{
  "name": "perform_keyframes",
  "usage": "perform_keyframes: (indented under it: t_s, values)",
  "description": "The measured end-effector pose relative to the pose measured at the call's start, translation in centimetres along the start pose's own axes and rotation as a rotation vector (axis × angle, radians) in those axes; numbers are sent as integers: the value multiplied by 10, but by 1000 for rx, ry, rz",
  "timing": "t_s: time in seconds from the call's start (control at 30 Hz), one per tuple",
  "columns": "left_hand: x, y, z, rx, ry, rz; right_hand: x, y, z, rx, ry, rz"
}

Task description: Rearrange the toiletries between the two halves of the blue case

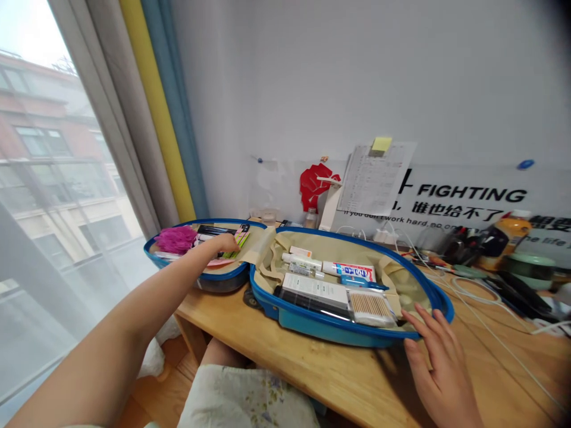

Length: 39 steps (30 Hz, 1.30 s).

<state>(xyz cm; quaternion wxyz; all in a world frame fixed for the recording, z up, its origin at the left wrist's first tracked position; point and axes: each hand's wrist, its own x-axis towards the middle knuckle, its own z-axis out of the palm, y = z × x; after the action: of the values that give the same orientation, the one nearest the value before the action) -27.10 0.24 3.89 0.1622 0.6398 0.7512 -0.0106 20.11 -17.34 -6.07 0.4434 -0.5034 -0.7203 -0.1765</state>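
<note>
Two halves of a blue suitcase (339, 334) lie open side by side on the wooden table (348, 374), joined by a pale strip of cloth (259, 246). The left hand (228, 242) reaches into the smaller half, at a green pack (241, 239); its fingertips are hidden, so I cannot tell whether they are clamped on it. The right hand (439, 351) holds nothing, its fingers apart at the far right end of the rim.

Both halves already hold things. A purple bath puff (176, 240) sits at the left end; in the larger half lie toothpaste (348, 271), a white box (314, 289) and a pack of cotton swabs (371, 307). Whether things are going in or coming out cannot be told; neither half is covered.

The larger half has bare lining toward its right end and along its back. The smaller half looks fuller, with some lining bare beside the cloth strip. Its front wall reaches near the table's left edge. Bare wood runs along the front, while a bottle (502, 241) and other clutter take up the back right, against the wall (267, 89).
</note>
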Motion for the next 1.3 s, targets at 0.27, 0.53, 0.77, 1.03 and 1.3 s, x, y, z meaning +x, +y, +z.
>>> perform_keyframes:
  t_s: [0.27,0.53,0.77,1.03,1.3]
  values:
    - [-6,5,1,47,-57,-69,1,-2,-1,-2,7,-14]
    - [-19,12,3,30,13,-37,1,-2,0,0,24,0]
    - [-35,53,-27,-6,239,227,0,-1,1,-3,5,13]
    - [-73,156,17,86,77,698,1,-4,-1,-6,10,12]
    - [-69,169,52,220,-34,727,-1,-1,-1,-9,-8,22]
